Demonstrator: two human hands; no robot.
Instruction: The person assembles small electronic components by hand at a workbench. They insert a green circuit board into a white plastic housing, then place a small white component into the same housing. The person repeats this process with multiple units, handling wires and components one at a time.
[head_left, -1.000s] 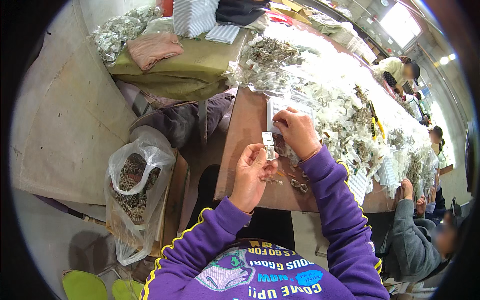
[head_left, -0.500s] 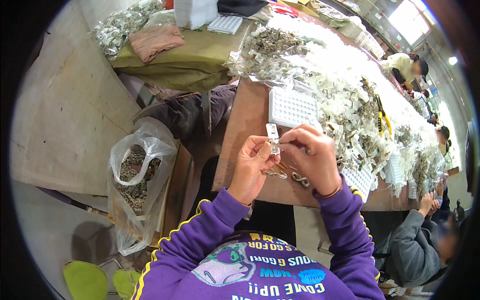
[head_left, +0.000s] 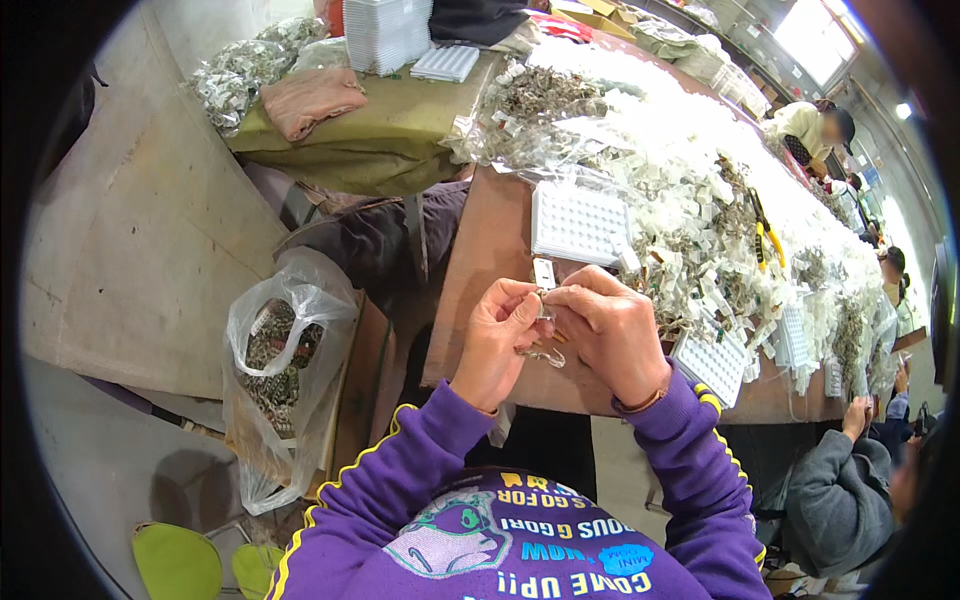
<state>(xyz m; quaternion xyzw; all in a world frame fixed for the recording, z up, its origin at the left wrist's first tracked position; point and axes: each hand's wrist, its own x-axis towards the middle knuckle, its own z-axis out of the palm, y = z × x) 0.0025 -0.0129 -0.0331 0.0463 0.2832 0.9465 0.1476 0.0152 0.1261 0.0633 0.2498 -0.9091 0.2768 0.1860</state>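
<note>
In front of my chest, over the table edge, my left hand (head_left: 497, 345) pinches a small white card with a slot (head_left: 544, 273) between thumb and fingers. My right hand (head_left: 610, 325) meets it there, its thumb and forefinger closed on the card's lower part. A thin, pale, curled strand (head_left: 545, 356) shows just below the fingers; whether it is fixed to the card cannot be made out. The fingers partly hide the card's lower end. Just beyond the hands, a white tray with rows of small hollows (head_left: 582, 222) lies on the brown table (head_left: 480, 265).
A large heap of small clear bags and pale pieces (head_left: 690, 200) covers the table's far and right side, with yellow-handled pliers (head_left: 768, 240) on it. Another white tray (head_left: 712, 368) lies right of me. An open plastic bag (head_left: 335, 385) stands at left. Co-workers sit along the right.
My right hand has turned and come in closer to the left, its fingers now nearer the card. The view has shifted slightly.
</note>
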